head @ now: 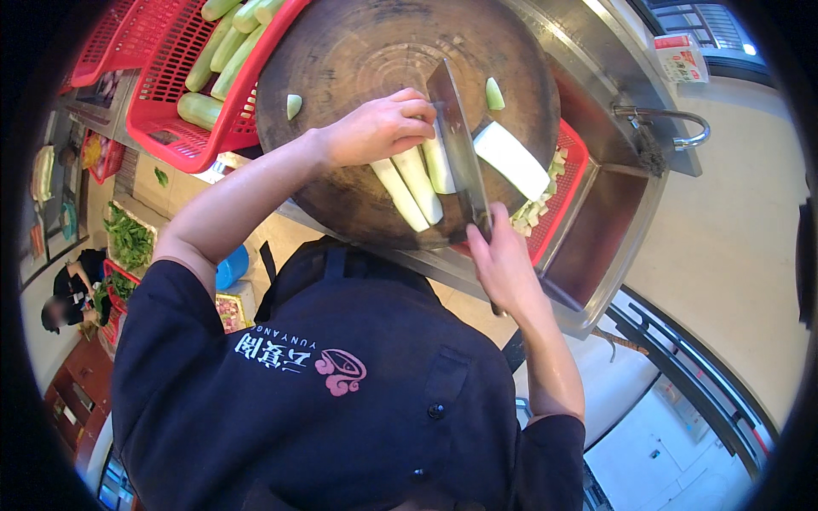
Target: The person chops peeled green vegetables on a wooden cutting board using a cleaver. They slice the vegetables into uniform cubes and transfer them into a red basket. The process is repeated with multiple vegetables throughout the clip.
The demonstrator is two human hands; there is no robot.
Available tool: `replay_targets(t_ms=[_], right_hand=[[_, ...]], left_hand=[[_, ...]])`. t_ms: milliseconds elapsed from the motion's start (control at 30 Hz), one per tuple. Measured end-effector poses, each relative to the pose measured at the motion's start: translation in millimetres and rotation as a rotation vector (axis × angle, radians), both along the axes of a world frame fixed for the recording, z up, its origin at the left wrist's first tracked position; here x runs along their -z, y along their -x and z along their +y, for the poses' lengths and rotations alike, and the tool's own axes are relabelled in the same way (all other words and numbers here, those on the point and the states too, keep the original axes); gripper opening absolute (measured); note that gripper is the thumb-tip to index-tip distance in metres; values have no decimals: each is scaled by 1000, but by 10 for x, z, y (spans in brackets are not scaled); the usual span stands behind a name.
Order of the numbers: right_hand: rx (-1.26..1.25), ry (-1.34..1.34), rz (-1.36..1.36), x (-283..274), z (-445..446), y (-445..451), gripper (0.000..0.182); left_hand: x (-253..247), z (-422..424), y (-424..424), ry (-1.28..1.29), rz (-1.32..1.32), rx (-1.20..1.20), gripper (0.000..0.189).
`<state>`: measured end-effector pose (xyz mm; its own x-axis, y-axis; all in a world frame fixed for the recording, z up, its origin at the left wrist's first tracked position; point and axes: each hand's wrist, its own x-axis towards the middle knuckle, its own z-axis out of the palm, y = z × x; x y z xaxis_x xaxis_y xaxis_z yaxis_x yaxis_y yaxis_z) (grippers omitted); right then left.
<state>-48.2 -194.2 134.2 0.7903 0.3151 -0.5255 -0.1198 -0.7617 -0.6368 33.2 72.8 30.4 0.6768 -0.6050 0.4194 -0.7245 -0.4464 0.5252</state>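
My right hand (508, 262) grips a broad Chinese cleaver (461, 147) by its handle. The blade stands on edge over a round wooden chopping block (358, 45). Just left of the blade, my left hand (386, 124) has curled fingers on peeled, pale-green gourd strips (415, 182), hiding their far ends. One strip lies right against the blade. A wide piece of peeled gourd (511, 160), white face up, rests right of the cleaver. Two small gourd ends (494, 94) (294, 106) lie apart on the block.
A red plastic basket (214, 137) of peeled gourds stands at the left. Another red basket (572, 137), holding gourd chunks (530, 214), sits partly under the block's right edge, over a steel sink (591, 236) with a faucet (690, 137). A co-worker (77, 281) is far left.
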Motion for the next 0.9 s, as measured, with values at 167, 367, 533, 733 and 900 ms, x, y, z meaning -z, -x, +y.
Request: replay_targets(t_ms=[167,367,533,733,900], right_hand=[[61,-93,-59,254,-21,-6,29],[280,-180,-222,-27,-391,110,27],[587,-421,-214,-224,-658,86,17],[663,-458,-175,-144,-1001,247,14],[617,-420,-134,-24,-1163,302,17]], left_hand=[[4,-35,43,6,30,18,18],[-125,-292,-109,-5,16,-76,20],[-168,-1281,-461,-245,129,42,53],[-479,-1650,-648,-617,497,303,43],[-283,-1320,-320,-208,-249,199,39]])
